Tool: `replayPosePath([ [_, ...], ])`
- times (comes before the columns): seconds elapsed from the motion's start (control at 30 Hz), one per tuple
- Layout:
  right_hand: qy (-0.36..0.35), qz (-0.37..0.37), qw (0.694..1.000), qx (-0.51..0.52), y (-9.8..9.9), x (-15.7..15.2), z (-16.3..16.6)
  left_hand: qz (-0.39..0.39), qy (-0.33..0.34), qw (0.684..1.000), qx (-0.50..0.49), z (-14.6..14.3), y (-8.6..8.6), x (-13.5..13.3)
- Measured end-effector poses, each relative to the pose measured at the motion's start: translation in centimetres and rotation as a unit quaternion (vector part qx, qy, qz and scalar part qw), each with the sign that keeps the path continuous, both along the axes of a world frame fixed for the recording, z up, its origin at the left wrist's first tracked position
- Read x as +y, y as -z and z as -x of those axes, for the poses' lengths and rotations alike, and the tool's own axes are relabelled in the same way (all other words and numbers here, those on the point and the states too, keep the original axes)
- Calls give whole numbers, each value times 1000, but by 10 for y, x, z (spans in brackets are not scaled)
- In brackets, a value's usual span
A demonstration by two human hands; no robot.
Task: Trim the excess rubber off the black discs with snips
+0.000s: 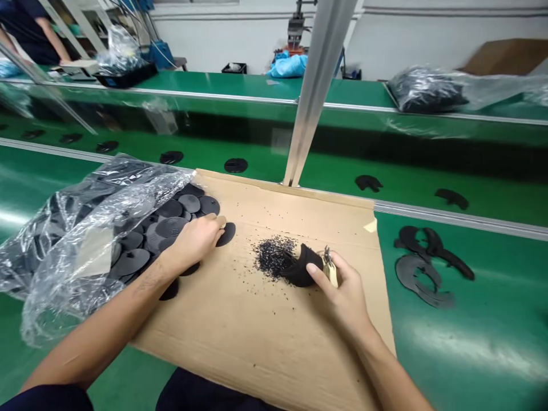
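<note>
My left hand (197,238) rests palm down on a spill of black round discs (171,225) at the mouth of a clear plastic bag (81,240), fingers curled on one disc (226,234) at the pile's edge. My right hand (342,288) grips a small metal cutter (329,264) together with a black disc (302,267), held beside a heap of black trimmings (274,255). All of this lies on a sheet of cardboard (265,331) on the green bench.
Black ring-shaped offcuts (423,268) lie on the green bench right of the cardboard. More black discs (236,165) ride the green conveyor beyond. A tilted aluminium post (314,97) rises from the rail. Another person's arm (51,37) shows far left. A bag of black parts (423,88) sits far right.
</note>
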State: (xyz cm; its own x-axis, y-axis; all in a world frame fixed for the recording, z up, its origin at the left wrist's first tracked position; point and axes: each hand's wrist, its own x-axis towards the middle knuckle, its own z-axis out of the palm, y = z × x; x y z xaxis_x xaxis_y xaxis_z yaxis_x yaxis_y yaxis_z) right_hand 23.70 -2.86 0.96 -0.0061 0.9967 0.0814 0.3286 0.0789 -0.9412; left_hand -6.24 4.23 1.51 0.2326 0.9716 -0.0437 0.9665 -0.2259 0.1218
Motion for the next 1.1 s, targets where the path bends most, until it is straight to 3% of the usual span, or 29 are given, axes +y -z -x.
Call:
replayPosePath([
  [0.1, -4, 11, 1000, 22, -1, -1, 0, -1, 13, 1000, -17, 1, -3, 5],
  [0.2, -4, 33, 998, 53, -1, -2, -1, -13, 26, 977, -211, -7, -10, -1],
  [0.3, -13, 63, 994, 93, -1, -3, 0, 12, 65, 867, -494, -31, -18, -18],
  [0.37, -18, 81, 990, 117, -1, -3, 2, 33, 101, 811, -575, -50, -20, -30],
  [0.43, -20, 98, 985, 139, -1, -2, 3, 31, 134, 788, -600, -67, -17, -37],
  [0.67, -30, 145, 973, 175, -1, -5, 3, -17, 242, 819, -520, -77, 18, -45],
  [0.9, -36, 117, 988, 99, -5, -9, 10, -63, 168, 828, -532, -84, 26, -52],
  [1.1, -55, 86, 993, 59, -6, -10, 11, -7, 144, 840, -524, -85, 24, -54],
])
